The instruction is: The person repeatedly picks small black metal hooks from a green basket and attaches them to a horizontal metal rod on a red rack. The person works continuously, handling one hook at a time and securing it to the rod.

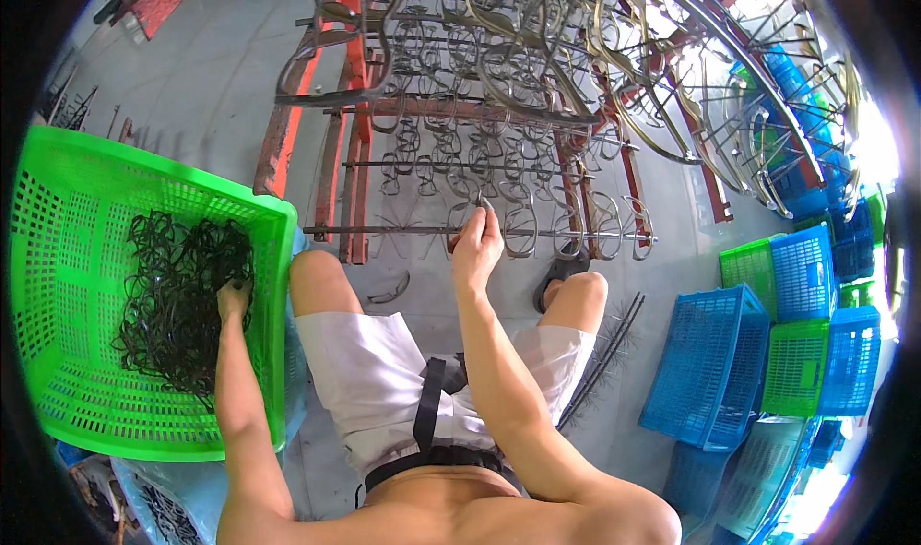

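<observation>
My left hand point(233, 298) reaches into a large bright green plastic basket point(67, 248). It touches a tangled heap of dark, thin curved pieces point(173, 286), and its fingertips are lost among them. Ahead of me, my right hand point(477, 243) is raised to the lowest bar point(384, 229) of a rack. Its thumb and fingers are pinched together on a small grey piece whose full shape I cannot make out. Curved loop-shaped metal pieces point(521, 233) hang along that bar, beside the hand.
The rack has rusty red posts point(355, 161), and several bars above are hung with more loops. One curved piece point(391, 289) lies on the floor near my left knee. Blue baskets point(705, 363) and green baskets point(796, 363) are stacked at right. Spiky rods point(606, 358) lie beside my right leg.
</observation>
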Motion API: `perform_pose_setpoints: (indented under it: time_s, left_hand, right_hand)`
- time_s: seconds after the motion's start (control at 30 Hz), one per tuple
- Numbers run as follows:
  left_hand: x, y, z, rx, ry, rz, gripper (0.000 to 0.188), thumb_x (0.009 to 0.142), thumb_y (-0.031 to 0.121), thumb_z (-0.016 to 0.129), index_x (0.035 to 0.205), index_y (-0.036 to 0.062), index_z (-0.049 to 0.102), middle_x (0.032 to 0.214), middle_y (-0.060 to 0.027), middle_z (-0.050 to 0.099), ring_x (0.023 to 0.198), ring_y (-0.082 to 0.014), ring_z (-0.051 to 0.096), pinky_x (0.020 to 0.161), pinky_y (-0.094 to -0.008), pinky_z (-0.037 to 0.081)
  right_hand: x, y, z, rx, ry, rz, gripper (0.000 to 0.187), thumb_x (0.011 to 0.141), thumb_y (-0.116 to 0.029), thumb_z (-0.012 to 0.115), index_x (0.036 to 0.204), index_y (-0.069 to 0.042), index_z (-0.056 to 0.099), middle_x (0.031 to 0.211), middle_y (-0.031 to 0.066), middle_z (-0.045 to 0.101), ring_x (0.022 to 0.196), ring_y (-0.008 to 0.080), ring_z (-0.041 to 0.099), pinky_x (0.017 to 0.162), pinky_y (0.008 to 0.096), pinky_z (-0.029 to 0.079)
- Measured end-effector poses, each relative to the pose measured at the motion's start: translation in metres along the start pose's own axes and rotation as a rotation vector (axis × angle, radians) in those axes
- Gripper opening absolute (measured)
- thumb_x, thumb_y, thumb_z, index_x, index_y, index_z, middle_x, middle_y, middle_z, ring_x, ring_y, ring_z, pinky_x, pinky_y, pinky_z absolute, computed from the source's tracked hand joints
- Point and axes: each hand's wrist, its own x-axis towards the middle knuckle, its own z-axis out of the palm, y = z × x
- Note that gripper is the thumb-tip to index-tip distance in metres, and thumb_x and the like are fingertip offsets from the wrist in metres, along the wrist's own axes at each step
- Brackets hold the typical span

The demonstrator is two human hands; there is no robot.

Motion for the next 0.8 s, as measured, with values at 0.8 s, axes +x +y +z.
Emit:
perform_pose_setpoints:
  time_s: [0.8]
  left_hand:
    - [-0.106, 0.084, -0.088, -0.802, 0.335, 0.435, 0.03, 0.094, 0.007, 0.042, 0.122, -0.002, 0.047, 0.099, -0.0069, 0.062, 0.07, -0.009, 0.052, 0.069, -0.0219, 0.044]
  right_hand:
    - [0.012, -0.003, -0.015, -0.283, -0.211, 0.095, 0.038, 0.091, -0.024, 0.053, 0.117, 0.003, 0.053, 0.059, 0.006, 0.051, 0.049, 0.0107, 0.049, 0.049, 0.027, 0.044]
